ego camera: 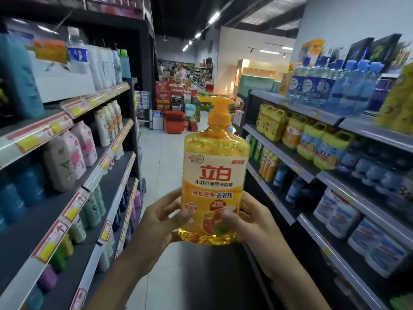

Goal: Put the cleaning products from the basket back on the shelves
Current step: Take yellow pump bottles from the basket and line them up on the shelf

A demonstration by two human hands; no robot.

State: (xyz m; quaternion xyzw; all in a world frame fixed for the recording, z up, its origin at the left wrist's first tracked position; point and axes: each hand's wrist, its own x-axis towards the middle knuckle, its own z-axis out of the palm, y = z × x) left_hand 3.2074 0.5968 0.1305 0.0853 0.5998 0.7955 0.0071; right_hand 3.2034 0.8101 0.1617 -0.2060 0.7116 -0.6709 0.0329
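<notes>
Head view: left hand (159, 222) and right hand (250, 222) grip translucent yellow pump bottle (215, 175).

The bottle (215, 175) is clear yellow with an orange pump and red label lettering. Shelf tags (73, 206) are red, white and yellow.

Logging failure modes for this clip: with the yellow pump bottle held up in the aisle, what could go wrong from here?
1. The left hand and right hand grip the yellow pump bottle only near its base, so it could tip or slip.
2. It could be misplaced: the pink and white bottles on the left look unlike it; similar yellow jugs stand on the right.
</notes>
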